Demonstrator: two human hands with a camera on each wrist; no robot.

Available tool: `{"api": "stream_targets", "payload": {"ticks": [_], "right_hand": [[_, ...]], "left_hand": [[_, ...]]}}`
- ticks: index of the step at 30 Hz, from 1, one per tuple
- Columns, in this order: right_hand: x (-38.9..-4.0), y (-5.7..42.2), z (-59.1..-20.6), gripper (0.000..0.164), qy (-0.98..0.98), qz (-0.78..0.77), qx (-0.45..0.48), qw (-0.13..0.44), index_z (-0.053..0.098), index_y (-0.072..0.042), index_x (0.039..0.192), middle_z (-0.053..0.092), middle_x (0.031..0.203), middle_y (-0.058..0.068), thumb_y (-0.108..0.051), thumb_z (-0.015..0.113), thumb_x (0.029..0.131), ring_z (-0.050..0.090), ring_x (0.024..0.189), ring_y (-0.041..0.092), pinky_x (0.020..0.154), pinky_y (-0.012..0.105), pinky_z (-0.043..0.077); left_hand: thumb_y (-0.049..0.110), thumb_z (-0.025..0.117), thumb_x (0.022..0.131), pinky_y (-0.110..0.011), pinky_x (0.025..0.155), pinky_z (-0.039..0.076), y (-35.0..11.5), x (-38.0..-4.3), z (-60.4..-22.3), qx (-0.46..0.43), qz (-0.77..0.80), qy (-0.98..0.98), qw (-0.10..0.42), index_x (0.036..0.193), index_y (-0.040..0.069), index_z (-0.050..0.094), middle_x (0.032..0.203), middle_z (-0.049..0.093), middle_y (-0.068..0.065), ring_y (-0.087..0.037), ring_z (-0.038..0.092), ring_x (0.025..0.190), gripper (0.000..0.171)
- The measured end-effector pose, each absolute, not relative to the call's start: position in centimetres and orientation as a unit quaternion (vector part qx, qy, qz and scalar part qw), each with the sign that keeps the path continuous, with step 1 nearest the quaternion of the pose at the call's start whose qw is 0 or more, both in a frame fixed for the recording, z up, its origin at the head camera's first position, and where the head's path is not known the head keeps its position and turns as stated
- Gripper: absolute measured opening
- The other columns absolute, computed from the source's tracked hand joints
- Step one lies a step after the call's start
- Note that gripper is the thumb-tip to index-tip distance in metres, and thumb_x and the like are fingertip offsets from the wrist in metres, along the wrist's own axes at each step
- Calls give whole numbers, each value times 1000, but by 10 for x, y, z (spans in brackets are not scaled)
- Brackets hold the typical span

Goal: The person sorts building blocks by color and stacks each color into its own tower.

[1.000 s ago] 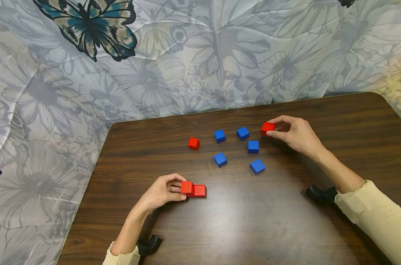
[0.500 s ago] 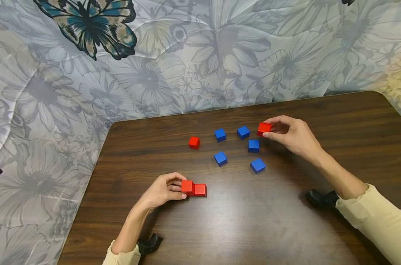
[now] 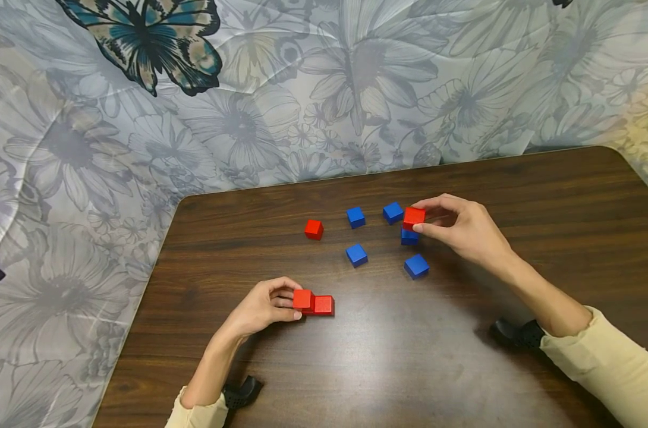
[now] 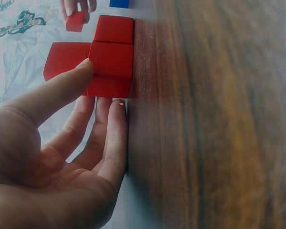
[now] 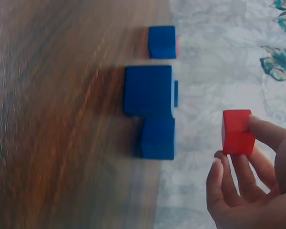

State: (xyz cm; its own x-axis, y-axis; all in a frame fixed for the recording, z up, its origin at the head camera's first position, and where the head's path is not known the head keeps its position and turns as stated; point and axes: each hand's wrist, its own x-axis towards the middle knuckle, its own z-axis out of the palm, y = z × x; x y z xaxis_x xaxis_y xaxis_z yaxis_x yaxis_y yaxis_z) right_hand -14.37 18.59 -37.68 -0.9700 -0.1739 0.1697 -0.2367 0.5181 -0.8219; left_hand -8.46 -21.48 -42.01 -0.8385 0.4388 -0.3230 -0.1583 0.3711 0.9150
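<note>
My left hand [image 3: 265, 309] holds the near-left end of a small red block group, thumb in front and fingers behind. In this group one red block [image 3: 303, 299] sits on top of a lower block [image 4: 112, 71], and another red block [image 3: 324, 305] stands against the lower one's right side. The left thumb tip lies at the seam between upper and lower blocks. Between thumb and fingers, my right hand [image 3: 465, 229] pinches a separate red block [image 5: 238, 132], raised off the table. In the head view it partly covers a blue block [image 3: 409, 237].
Further blue blocks lie around: one at the back [image 3: 393, 213], one left of it [image 3: 356, 217], one nearer [image 3: 356, 255] and one at front right [image 3: 417, 266]. A lone red block [image 3: 314, 229] sits back left. A floral cloth [image 3: 238, 119] hangs behind the wooden table [image 3: 388, 356].
My right hand has carried its red block leftward, and lately a little nearer, so it overlaps a blue block in the head view. The left hand and its blocks have stayed in place.
</note>
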Motion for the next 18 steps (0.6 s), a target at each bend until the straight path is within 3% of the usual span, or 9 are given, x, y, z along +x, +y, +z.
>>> {"api": "stream_targets", "payload": {"ticks": [18], "right_hand": [[-133, 156, -379, 30, -831, 523, 182, 47, 73, -16, 113, 67, 102, -4, -10, 81, 84, 67, 85, 11, 74, 18, 54]], "left_hand": [[-3, 79, 81, -30, 83, 55, -215, -84, -419, 82, 552, 783, 274, 117, -1, 63, 111, 64, -14, -26, 64, 101, 39]]}}
